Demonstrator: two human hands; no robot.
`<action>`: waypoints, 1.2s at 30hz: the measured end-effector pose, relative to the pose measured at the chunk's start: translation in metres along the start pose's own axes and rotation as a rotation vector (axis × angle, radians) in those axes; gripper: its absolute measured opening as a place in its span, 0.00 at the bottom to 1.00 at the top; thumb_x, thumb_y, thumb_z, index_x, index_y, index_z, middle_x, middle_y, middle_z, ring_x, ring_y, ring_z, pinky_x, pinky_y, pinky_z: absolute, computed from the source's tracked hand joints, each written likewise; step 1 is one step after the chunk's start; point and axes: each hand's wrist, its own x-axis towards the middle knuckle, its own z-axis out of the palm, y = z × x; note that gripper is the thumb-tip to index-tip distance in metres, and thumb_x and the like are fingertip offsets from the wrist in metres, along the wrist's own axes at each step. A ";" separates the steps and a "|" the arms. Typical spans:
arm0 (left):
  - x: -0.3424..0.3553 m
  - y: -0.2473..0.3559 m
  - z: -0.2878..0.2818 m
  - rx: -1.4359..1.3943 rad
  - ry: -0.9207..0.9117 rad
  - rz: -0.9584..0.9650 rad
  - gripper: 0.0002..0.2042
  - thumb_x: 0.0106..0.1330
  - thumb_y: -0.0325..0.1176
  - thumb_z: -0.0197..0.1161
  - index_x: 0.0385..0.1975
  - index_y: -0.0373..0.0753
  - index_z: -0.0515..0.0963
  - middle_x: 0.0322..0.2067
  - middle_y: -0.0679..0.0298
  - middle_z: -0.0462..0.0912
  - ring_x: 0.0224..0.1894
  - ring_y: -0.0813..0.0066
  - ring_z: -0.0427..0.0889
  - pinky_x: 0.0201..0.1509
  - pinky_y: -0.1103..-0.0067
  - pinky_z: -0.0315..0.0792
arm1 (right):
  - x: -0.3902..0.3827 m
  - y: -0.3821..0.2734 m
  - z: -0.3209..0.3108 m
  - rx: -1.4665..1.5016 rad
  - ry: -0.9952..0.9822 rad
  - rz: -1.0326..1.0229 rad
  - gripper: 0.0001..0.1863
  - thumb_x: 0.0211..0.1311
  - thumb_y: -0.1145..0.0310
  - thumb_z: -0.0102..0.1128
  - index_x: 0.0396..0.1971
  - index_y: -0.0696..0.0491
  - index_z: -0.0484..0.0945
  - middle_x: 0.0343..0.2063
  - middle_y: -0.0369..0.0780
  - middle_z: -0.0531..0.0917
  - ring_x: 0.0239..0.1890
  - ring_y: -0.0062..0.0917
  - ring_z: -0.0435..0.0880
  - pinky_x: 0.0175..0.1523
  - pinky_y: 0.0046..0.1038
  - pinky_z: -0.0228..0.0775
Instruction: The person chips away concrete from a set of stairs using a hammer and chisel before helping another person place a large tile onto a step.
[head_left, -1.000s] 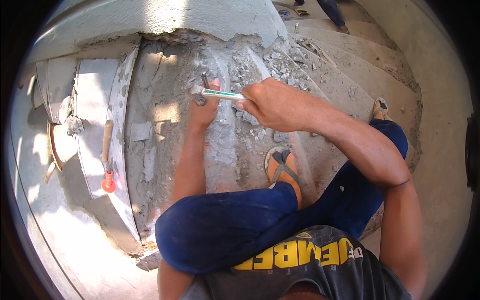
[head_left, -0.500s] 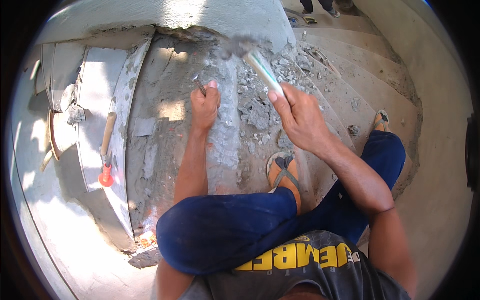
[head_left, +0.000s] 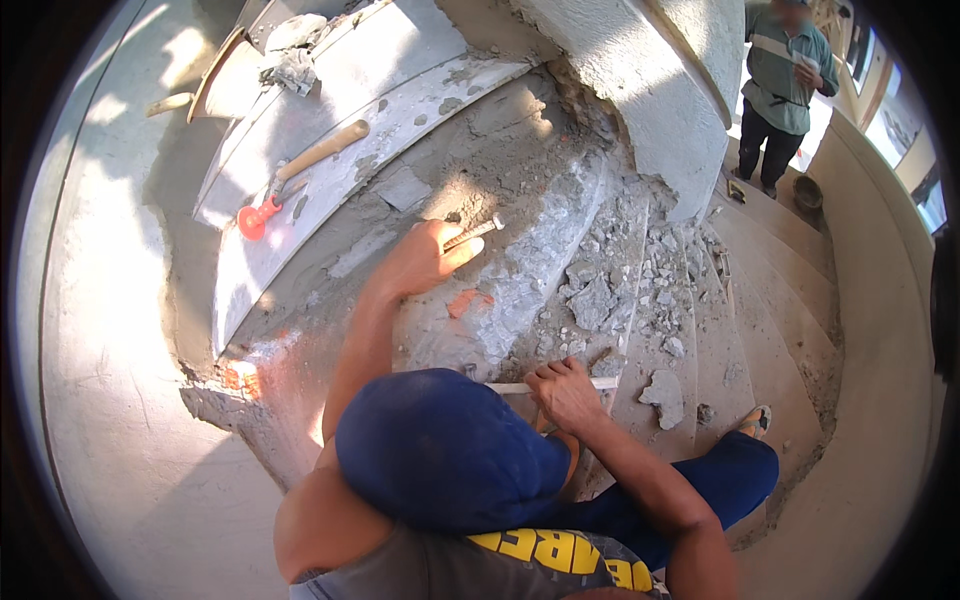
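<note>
My left hand (head_left: 425,258) is closed around a steel chisel (head_left: 480,230), which lies at a slant just over the rough, chipped step (head_left: 535,275) with pale dust on it. My right hand (head_left: 565,390), lower and to the right, grips the white handle of a hammer (head_left: 605,383) by my bent knee; the hammer's head is not clear. Loose rubble (head_left: 590,300) lies between and beyond my hands. Up and left of my left hand, a wooden-handled tool with a red guard (head_left: 258,215) rests on a pale curved board (head_left: 415,115).
Curved stair treads (head_left: 760,290) fan out at the right beside a low wall (head_left: 880,380). A person (head_left: 780,100) stands upper right near a dark bucket (head_left: 807,193). A broken plaster wall (head_left: 660,110) rises above the rubble. A spool-like object (head_left: 218,80) sits upper left.
The view has swung round, showing the standing person more fully. The raised hammer has come down to my knee and lies level. My left hand's chisel has tilted toward horizontal.
</note>
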 end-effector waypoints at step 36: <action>0.001 -0.154 -0.201 0.467 0.564 0.031 0.19 0.61 0.24 0.63 0.54 0.37 0.79 0.40 0.45 0.85 0.48 0.47 0.84 0.54 0.65 0.75 | -0.046 0.044 -0.035 0.592 0.315 0.474 0.12 0.64 0.73 0.64 0.47 0.55 0.78 0.29 0.50 0.86 0.34 0.50 0.87 0.39 0.44 0.76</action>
